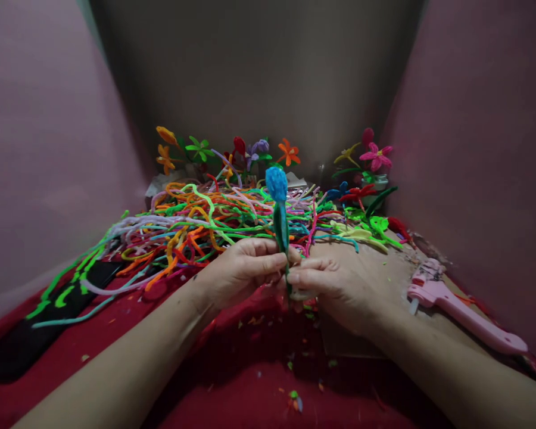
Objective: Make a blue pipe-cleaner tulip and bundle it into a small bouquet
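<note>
Both my hands meet at the middle of the view and pinch an upright pipe-cleaner flower with a fuzzy blue head and a green stem. My left hand grips the stem from the left, thumb and fingers closed round it. My right hand pinches the lower stem from the right, fingers curled. Behind the flower lies a wide tangled heap of coloured pipe cleaners.
Finished pipe-cleaner flowers stand along the back wall, with a pink one in a small pot at right. A pink glue gun lies on cardboard at right. A black strip lies on the red cloth at left. Scraps litter the cloth.
</note>
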`<state>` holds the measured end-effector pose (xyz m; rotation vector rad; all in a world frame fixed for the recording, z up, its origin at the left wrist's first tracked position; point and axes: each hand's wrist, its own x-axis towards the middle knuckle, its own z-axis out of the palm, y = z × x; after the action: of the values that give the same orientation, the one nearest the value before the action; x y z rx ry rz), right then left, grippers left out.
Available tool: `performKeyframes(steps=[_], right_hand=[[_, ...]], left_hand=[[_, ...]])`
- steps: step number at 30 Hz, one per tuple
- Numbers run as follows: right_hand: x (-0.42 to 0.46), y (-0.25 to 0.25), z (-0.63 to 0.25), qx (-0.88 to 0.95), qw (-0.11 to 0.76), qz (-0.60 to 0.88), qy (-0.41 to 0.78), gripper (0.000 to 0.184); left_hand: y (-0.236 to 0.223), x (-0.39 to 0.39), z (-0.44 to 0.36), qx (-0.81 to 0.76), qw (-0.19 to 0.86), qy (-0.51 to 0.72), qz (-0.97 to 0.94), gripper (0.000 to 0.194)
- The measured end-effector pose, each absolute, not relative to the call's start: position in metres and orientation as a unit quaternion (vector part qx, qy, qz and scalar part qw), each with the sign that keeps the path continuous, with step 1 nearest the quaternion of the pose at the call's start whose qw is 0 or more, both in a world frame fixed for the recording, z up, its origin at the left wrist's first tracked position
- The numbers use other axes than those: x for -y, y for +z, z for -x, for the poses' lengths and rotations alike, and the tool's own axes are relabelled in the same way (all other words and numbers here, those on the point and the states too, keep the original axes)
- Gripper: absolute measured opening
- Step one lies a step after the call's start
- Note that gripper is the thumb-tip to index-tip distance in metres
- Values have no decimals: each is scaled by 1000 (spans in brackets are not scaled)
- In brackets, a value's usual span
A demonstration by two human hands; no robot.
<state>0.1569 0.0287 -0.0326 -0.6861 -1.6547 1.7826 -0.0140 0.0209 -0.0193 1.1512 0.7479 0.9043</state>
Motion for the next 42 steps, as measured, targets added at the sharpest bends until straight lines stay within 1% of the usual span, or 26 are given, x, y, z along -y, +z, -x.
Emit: performKeyframes(steps=[3, 5, 7, 9, 12, 16, 20, 23, 26, 31, 35, 38, 42], right_hand=[[-26, -21, -158, 681, 333, 319, 569, 24], [-25, -17, -159, 711, 332, 347, 514, 25], [-25, -17, -158, 728, 332, 348, 490, 25], [-26, -21, -158, 731, 342, 338, 484, 24], [-27, -22, -158, 729, 321, 347, 496, 23], [-27, -19, -158, 718, 288, 331, 540, 28], [-28, -19, -158, 695, 272, 301, 594, 24], [-28, -22, -158, 688, 299, 315, 581, 21], [-29, -27, -157, 690, 327, 326, 557, 22], [-29, -36, -155, 697, 337, 329, 540, 19], [-32, -39, -156, 684, 288, 321, 589, 23], [-35, -42, -155, 651, 288, 270, 648, 27], [-36, -48, -154, 599, 284, 197, 722, 27]], left_hand=[[-21, -20, 10, -375, 640, 425, -519, 20], [-23, -19, 8, -406, 599, 416, -551, 18], [-24, -18, 6, -427, 569, 413, -569, 17], [-24, -17, 5, -440, 561, 417, -564, 16], [-22, -16, 4, -451, 565, 420, -549, 16], [-20, -16, 6, -453, 581, 411, -537, 19], [-20, -16, 6, -430, 622, 403, -516, 17], [-19, -14, 4, -409, 649, 423, -482, 19], [-20, -13, 1, -407, 663, 427, -461, 25], [-27, -16, -1, -451, 630, 453, -441, 27], [-27, -19, 3, -451, 626, 445, -455, 23], [-22, -18, 6, -422, 643, 414, -487, 21], [-17, -16, 10, -374, 679, 384, -501, 20]])
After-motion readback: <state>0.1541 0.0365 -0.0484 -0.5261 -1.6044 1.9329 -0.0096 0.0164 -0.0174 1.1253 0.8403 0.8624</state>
